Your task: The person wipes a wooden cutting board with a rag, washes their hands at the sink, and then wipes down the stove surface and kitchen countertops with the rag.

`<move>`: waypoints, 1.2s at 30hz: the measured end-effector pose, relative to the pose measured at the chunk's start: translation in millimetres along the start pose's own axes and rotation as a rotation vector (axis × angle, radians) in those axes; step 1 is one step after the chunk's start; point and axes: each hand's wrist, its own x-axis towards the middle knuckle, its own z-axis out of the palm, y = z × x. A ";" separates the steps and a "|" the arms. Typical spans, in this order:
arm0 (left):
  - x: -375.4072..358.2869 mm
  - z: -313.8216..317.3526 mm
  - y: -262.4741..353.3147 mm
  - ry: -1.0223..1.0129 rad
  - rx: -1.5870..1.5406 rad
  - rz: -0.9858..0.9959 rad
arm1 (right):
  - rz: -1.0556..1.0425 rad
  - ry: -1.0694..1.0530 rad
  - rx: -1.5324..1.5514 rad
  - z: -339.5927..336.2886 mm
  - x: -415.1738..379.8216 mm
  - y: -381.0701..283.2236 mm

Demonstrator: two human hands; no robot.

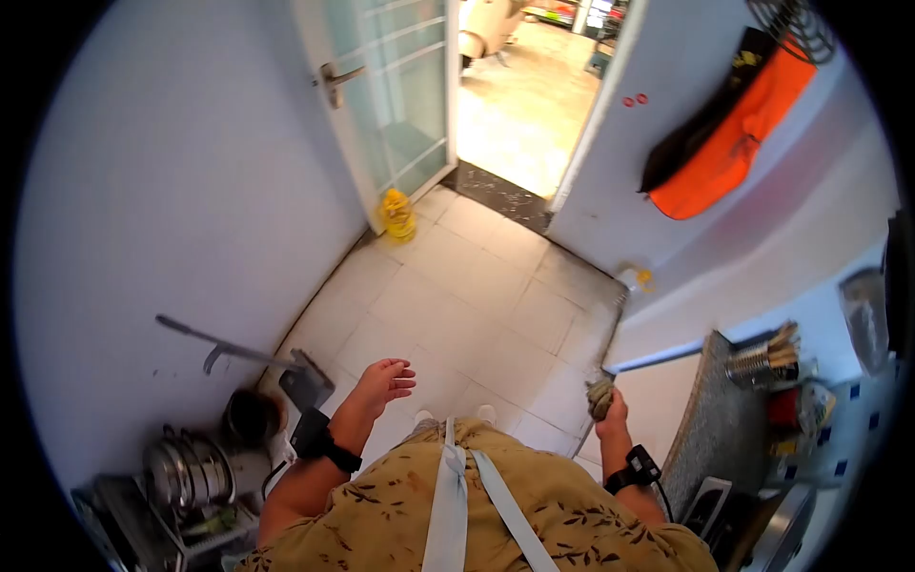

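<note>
My left hand [386, 381] hangs in the air over the tiled floor, fingers loosely extended with nothing in them. Closest to it is a grey dustpan-like tool [306, 381] with a long handle, leaning by the left wall. In my right hand [616, 416] is a crumpled greenish-brown bundle [599, 398], perhaps a cloth or scrubber; its kind is not clear. That hand is closed round it, beside the end of the granite counter [702, 410].
A door [391, 95] stands open ahead onto a bright area. By it sits a yellow oil bottle [396, 215]. Orange and black aprons [724, 153] hang on the right wall. Stacked pots [191, 469] are at lower left; a utensil holder [751, 365] stands on the counter.
</note>
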 end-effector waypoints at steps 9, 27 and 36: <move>-31.7 -37.2 -36.9 0.255 -0.248 0.096 | 0.067 -0.527 -0.267 4.6 87.2 -66.9; -77.9 -283.5 -31.8 1.107 0.202 0.198 | 0.180 -0.464 -0.678 99.0 19.8 32.1; -33.7 -434.0 32.1 1.102 1.050 0.252 | 0.122 -0.161 -0.732 73.4 -81.5 98.6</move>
